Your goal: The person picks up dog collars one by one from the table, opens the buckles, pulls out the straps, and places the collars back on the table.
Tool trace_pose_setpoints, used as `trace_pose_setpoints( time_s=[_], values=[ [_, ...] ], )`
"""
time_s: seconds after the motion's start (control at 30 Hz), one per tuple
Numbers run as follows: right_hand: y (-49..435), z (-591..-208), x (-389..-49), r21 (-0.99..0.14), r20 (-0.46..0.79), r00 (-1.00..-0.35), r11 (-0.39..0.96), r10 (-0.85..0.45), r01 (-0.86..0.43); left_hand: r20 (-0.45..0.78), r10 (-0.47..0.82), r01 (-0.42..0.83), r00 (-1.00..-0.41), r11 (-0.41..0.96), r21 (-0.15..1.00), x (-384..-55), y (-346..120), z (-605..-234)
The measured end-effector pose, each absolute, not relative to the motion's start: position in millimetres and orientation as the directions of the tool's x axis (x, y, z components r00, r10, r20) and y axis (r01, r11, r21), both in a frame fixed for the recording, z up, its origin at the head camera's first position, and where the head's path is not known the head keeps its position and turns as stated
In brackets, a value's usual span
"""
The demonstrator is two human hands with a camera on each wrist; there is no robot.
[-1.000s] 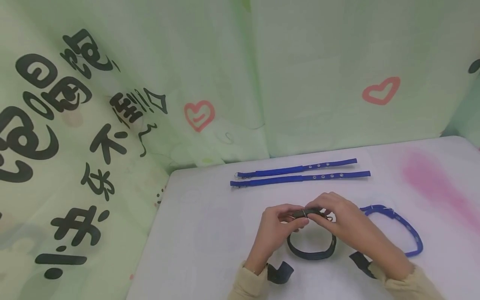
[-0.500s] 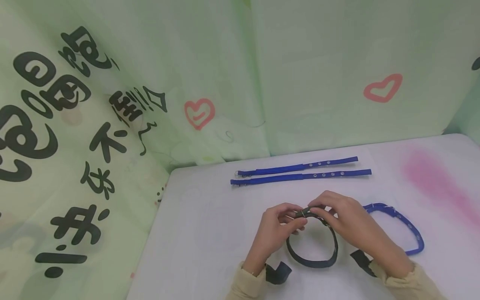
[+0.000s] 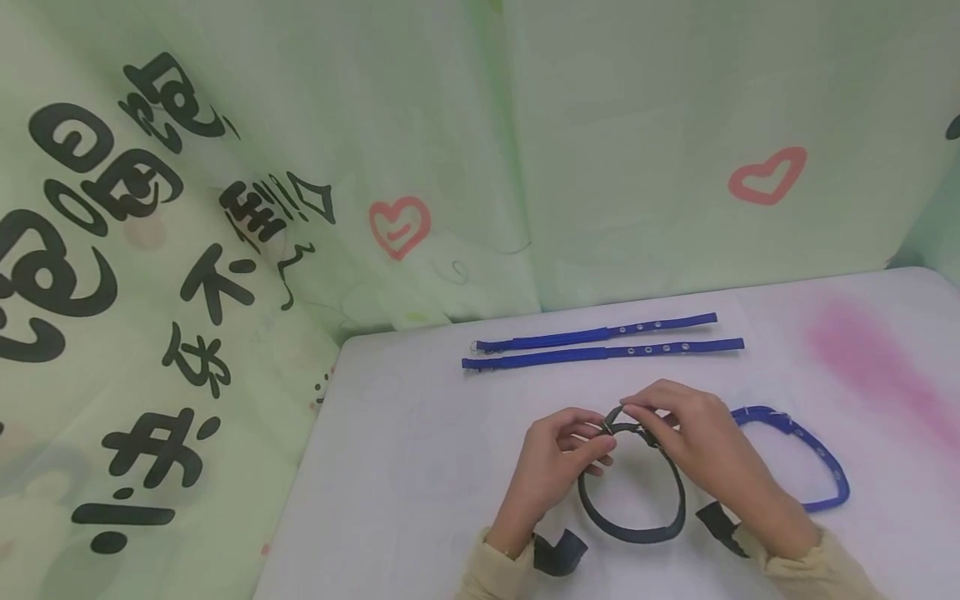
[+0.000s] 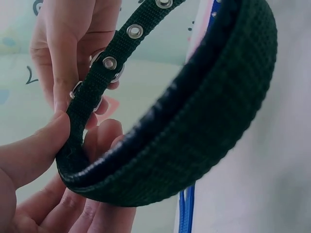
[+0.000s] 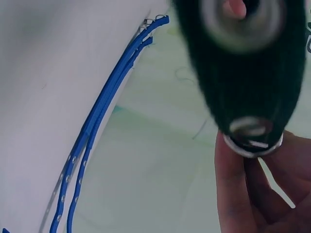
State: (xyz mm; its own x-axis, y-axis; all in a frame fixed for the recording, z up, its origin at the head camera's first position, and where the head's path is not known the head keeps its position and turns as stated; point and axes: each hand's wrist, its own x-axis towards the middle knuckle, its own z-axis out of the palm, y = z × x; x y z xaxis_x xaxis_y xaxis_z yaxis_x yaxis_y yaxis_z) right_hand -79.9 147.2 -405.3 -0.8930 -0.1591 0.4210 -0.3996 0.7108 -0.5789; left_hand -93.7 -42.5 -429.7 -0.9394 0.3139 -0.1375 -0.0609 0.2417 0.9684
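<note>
A dark green dog collar forms a loop above the white table between my hands. With thumb and fingers, my left hand pinches it beside the metal buckle. My right hand pinches the strap's tip, which rises out of the buckle as a small arch. In the left wrist view, metal eyelets run along the strap, and the padded band curves across the front. A metal ring shows on the collar in the right wrist view, with fingers just under it.
Two blue collars lie flat, side by side, toward the table's back edge. Another blue collar, fastened into a loop, lies right of my right forearm. Behind the table hangs a pale green printed curtain.
The strap's tip has been lifted by my right hand into a raised arch at the buckle. The collar's loop shows wider and rounder below, while my left hand has kept its place.
</note>
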Motion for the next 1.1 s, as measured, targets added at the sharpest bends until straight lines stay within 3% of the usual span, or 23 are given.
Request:
trace_pose_setpoints(
  time_s=[0.4, 1.1],
  values=[
    [144.3, -403.2, -81.3, -0.65, 0.403, -0.915, 0.701, -0.008, -0.292, -0.152, 0.292, -0.102, -0.944, 0.178, 0.979, -89.3, -38.6, -431.2],
    [148.1, -397.8, -80.3, -0.63, 0.428, -0.895, 0.668, -0.126, -0.396, -0.102, 0.369, 0.013, -0.924, 0.296, 0.955, -112.7, -43.4, -425.9]
  ],
)
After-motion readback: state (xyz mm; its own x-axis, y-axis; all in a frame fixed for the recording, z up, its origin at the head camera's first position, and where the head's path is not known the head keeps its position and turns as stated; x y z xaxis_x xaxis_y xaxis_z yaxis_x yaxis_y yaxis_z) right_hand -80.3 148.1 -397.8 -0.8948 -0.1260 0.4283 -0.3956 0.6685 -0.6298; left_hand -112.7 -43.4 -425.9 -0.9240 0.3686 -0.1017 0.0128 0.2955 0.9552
